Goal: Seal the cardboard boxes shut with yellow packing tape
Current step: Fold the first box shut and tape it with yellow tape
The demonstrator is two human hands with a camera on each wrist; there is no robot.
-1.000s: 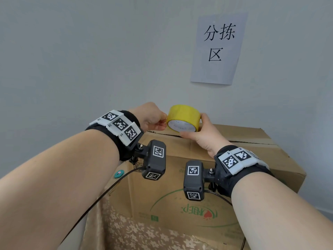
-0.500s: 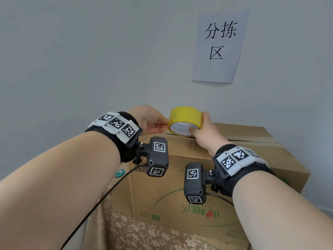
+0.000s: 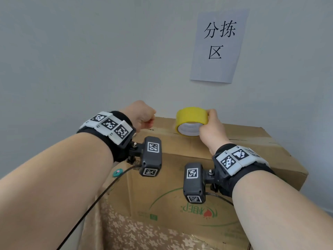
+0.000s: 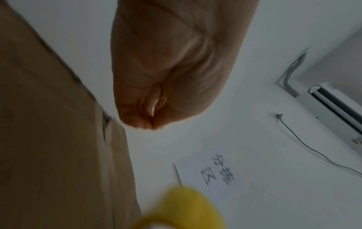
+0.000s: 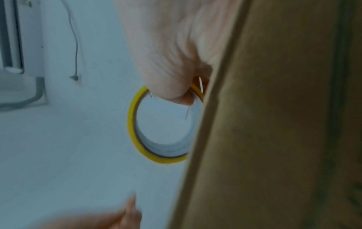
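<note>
The roll of yellow tape [image 3: 191,121] is held upright on the top of the cardboard box [image 3: 232,152], near its back edge, by the right hand [image 3: 211,127], whose fingers are curled round the rim and into the core. The left hand [image 3: 142,115] is closed in a pinch beside the roll; whether a tape end is pinched cannot be told. The roll is judged light and stiff, best gripped through the core, while the loose end is likely thin, sticky and easily creased.
</note>
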